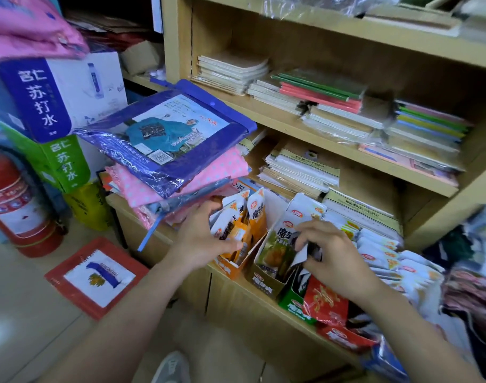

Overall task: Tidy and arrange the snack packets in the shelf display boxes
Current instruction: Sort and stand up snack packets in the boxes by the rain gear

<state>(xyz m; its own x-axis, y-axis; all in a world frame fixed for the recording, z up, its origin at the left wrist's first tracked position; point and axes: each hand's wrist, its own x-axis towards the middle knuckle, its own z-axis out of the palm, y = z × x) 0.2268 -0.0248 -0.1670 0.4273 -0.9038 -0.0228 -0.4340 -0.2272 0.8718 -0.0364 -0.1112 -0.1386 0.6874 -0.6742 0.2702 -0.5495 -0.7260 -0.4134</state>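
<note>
Both hands grasping: left hand (205,239) grips orange packets (254,217); right hand (337,254) pinches dark packet (312,249).

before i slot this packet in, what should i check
1. Bunch steadied: ok, the left hand grips the orange packets in the orange box.
2. Packet held: ok, the right hand pinches the dark packet.
3. Orange packets straight: not ok, they fan out and lean.
4. Free room in the olive box: cannot tell, its contents are partly hidden.
5. White packets boxed: not ok, they lie loose on the shelf.
</note>
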